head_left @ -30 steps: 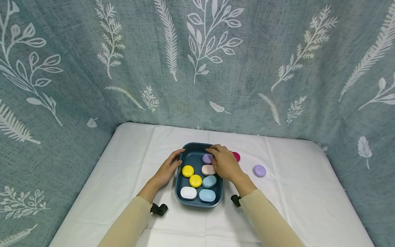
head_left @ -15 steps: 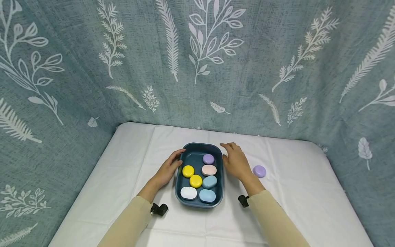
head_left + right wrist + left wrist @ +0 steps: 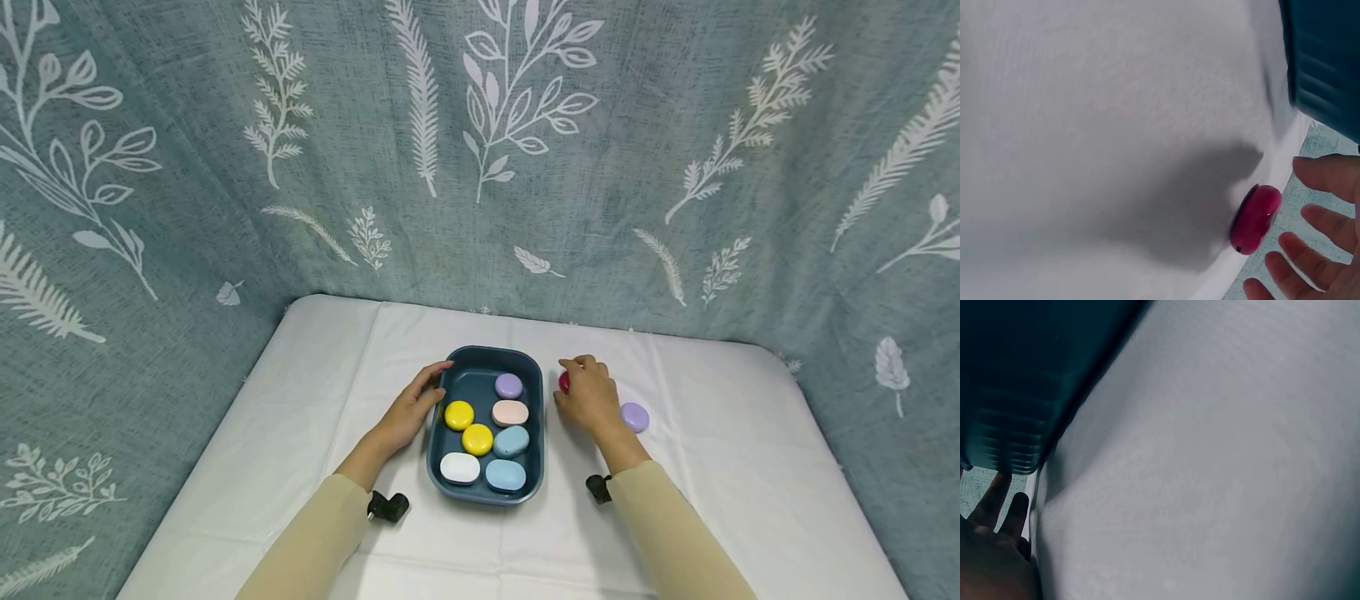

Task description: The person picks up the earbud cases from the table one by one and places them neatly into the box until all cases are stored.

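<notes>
A dark blue tray (image 3: 532, 492) holds several smooth, rounded pieces: yellow (image 3: 477, 440), light blue (image 3: 506, 475), white (image 3: 460, 468), pale pink (image 3: 510, 413) and purple (image 3: 508, 386). My left hand (image 3: 405, 417) rests against the tray's left side with extended fingers; in the left wrist view two of its fingers (image 3: 994, 500) show at the tray wall. To the right of the tray, my right hand (image 3: 590, 396) is over a glossy red rounded piece (image 3: 1256, 219), mostly hidden by it in the head view. In the right wrist view its fingers are spread, with a gap to the red piece.
Just right of the right hand, a second purple rounded piece (image 3: 634, 417) lies on the white tablecloth (image 3: 720, 467). A black wrist camera (image 3: 388, 507) sits at the left cuff, another (image 3: 598, 488) at the right. A patterned green-grey curtain (image 3: 420, 250) surrounds the table.
My right hand has left the purple piece in the tray and moved right to the red piece outside. My left hand stays at the tray's left side.
</notes>
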{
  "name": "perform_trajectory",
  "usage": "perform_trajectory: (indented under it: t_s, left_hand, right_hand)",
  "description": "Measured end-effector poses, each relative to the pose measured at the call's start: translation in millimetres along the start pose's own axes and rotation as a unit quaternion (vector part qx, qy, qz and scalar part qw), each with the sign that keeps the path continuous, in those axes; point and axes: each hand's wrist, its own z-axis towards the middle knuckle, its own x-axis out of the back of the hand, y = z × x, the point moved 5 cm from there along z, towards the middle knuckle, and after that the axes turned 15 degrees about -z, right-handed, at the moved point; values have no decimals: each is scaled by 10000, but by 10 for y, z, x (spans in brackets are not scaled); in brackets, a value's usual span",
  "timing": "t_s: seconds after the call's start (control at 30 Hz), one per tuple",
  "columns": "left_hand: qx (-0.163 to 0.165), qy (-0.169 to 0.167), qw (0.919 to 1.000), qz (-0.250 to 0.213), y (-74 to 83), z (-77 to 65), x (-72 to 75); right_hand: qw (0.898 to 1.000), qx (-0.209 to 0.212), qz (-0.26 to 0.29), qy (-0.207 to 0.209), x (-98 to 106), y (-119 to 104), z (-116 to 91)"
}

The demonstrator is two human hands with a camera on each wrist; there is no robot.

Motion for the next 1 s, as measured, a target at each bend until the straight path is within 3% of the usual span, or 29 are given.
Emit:
perform_trajectory:
  t_s: [0.3, 1.0]
  left_hand:
    - [-94, -80, 9999, 83, 24, 10, -8]
    - [-100, -57, 9999, 81, -5, -1, 10]
  right_hand:
    - [9994, -200, -71, -287, -57, 124, 12]
    - [9995, -62, 115, -293, -58, 165, 1]
